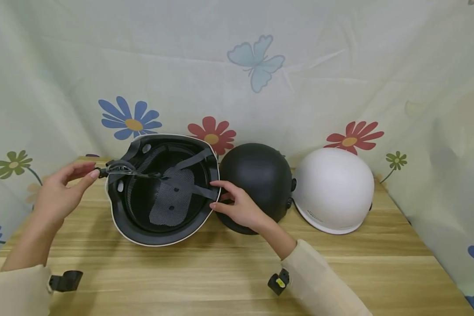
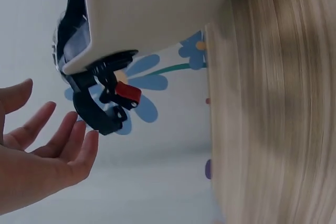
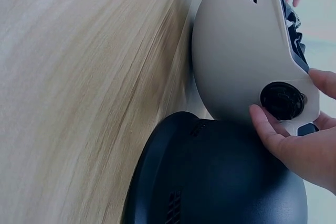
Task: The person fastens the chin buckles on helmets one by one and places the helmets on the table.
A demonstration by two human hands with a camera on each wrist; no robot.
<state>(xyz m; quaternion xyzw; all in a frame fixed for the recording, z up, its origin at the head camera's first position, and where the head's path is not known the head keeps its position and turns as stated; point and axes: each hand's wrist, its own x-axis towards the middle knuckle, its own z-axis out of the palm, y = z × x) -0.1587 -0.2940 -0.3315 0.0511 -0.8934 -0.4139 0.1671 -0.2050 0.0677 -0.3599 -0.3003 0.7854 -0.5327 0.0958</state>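
A white-shelled helmet (image 1: 163, 235) lies upturned at the left, its black padded lining (image 1: 171, 197) facing me. Dark chin straps (image 1: 193, 158) cross its inside, and a shiny, partly clear bundle lies over its left rim. My right hand (image 1: 238, 206) grips the right rim, fingers on both sides of the edge, by a round black knob (image 3: 282, 101). Spread fingers of my left hand (image 1: 65, 186) are beside the left rim, close to a dark strap end (image 2: 94, 113) with a red buckle piece (image 2: 127, 92); the left wrist view shows no grip on it.
A black helmet (image 1: 256, 184) sits dome up, right against the upturned one. Beyond it at the right stands a white helmet (image 1: 333, 188), also dome up. All are on a wooden table (image 1: 189, 276), before a flowered cloth backdrop (image 1: 174, 74).
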